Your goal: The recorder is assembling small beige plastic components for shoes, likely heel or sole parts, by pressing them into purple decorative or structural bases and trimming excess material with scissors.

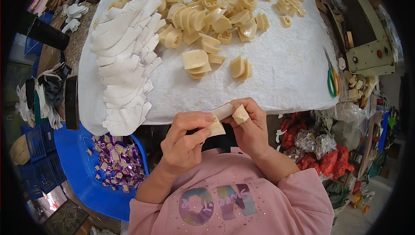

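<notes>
At the far left I saw blue crates [39, 148], and beside them a blue tub [71, 166], below the counter's edge, with a pile of shiny purple-and-cream pieces [119, 161] inside. On the white-covered counter [281, 71], along its left side, lay a long overlapping stack of white cut pieces [123, 58]. Next to that, toward the back, I had a heap of curved cream pieces [194, 17], many nested in one another, and a smaller group [197, 62] sat nearer the front edge.

Just off that edge, the left hand [186, 138] had its fingers pinched on a cream piece [217, 128]. A white strip [222, 112] stretched between the two hands, and the right hand [251, 127] gripped its other end. On the right thumb showed a cream tip [240, 114] (worn or held, I could not tell from my end).

Further right, a cluster of small cream pieces [289, 1] lay toward the back. Scissors [333, 81] with green and orange handles rested near the counter's right edge, a machine [369, 58] stood beyond, and red bags [337, 161] were bunched below.
</notes>
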The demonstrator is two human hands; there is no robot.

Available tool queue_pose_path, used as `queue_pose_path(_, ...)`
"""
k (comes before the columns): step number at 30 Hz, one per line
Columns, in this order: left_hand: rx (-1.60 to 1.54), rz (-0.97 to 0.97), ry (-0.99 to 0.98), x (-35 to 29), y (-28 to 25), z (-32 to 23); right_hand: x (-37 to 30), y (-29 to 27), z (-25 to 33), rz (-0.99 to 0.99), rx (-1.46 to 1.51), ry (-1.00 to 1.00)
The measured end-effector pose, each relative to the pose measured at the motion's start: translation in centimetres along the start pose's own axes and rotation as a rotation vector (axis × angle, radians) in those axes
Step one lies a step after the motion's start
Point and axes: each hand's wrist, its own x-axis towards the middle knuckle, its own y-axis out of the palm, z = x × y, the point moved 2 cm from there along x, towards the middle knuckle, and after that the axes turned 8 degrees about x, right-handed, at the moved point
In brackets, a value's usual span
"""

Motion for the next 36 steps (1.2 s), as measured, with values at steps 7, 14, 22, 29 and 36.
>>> queue_pose_path(7,0.296,0.089,0.115,0.8,0.6,-0.5,-0.9,0.4,0.9,0.001,-0.107,0.058)
queue_pose_path(14,0.548,0.205,0.162,1.4,0.9,-1.2,-0.1,1.7,1.6,0.061,-0.579,-0.042)
queue_pose_path(22,0.135,0.117,-0.089,0.7,0.5,0.6,2.7,-1.0,2.7,0.198,-0.422,0.182)
queue_pose_path(29,-0.09,0.205,-0.018,0.7,1.0,0.4,3.6,-0.8,3.1,0.323,-0.329,0.363)
queue_pose_path(36,-0.052,0.154,-0.225,0.0,1.0,1.2,4.0,-0.6,1.4,0.175,-0.472,0.302)
